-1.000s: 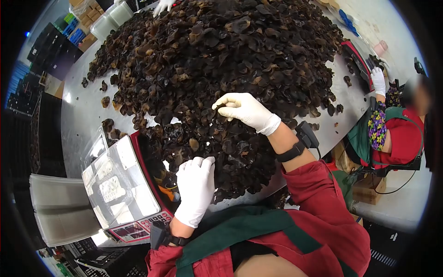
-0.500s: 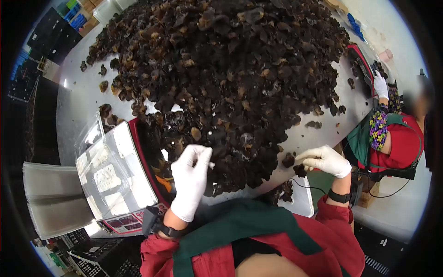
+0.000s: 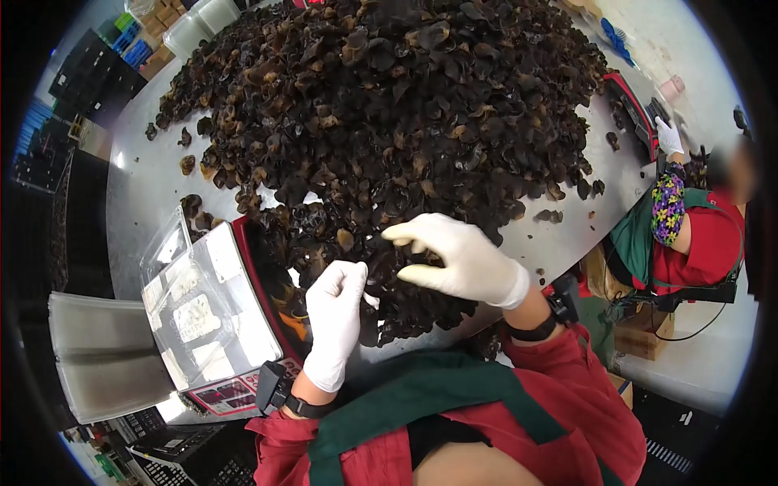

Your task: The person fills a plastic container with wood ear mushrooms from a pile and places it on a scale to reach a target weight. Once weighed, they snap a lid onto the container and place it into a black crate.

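Observation:
A big heap of dark brown, ear-shaped fungus pieces [image 3: 389, 121] covers the metal table [image 3: 134, 194]. My left hand [image 3: 334, 320], in a white glove, is closed near the heap's front edge; a small pale bit shows at its fingertips, too small to name. My right hand [image 3: 462, 259], gloved too, hovers over the front of the heap with thumb and fingers apart and nothing between them. Left of my left hand stands a red-edged scale [image 3: 263, 292] with a clear plastic tray [image 3: 182, 300] on it.
Stacked clear trays [image 3: 109, 356] stand at the left. Another clear stack [image 3: 203, 24] is at the far left corner. Across the table at the right, a co-worker [image 3: 697, 235] in red and green reaches toward a second red device [image 3: 632, 113]. A cardboard box [image 3: 644, 332] sits below.
My right hand has moved left from the table's right front edge to over the heap, its fingers apart. The dark piece by its fingers is no longer there. My left hand stays nearly in place.

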Action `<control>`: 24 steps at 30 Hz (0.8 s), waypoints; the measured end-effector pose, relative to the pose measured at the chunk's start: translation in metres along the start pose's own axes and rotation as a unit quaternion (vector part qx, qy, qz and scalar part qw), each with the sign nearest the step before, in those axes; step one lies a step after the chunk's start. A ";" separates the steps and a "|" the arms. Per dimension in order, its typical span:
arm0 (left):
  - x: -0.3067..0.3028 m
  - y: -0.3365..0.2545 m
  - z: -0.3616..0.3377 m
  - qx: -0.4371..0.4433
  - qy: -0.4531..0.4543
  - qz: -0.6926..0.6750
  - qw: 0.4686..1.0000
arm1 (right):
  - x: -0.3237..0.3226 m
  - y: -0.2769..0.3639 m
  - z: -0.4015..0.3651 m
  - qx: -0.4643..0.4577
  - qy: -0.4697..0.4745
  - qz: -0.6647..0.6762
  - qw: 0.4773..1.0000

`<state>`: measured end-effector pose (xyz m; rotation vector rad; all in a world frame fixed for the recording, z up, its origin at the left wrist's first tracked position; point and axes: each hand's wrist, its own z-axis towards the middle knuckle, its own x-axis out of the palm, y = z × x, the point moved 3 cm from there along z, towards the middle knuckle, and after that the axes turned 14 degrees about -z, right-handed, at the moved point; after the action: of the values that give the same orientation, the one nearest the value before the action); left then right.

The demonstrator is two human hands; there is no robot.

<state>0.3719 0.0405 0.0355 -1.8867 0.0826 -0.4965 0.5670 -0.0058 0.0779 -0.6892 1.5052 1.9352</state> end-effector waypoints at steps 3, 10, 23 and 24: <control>0.002 -0.005 -0.004 -0.005 0.003 0.024 1.000 | 0.023 0.003 0.012 -0.042 0.090 -0.008 0.995; -0.006 -0.001 0.001 0.039 0.019 0.089 0.995 | 0.022 -0.008 0.035 -0.095 0.147 -0.013 0.984; -0.009 0.002 0.007 0.094 0.036 0.233 0.967 | 0.071 -0.094 0.209 -0.061 -0.059 -0.470 0.879; -0.011 0.002 0.008 0.073 0.039 0.240 0.967 | 0.075 -0.096 0.210 -0.059 -0.058 -0.499 0.862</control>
<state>0.3650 0.0498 0.0285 -1.6287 0.5283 -0.2330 0.5748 0.2269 0.0086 -1.0991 0.6819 1.2092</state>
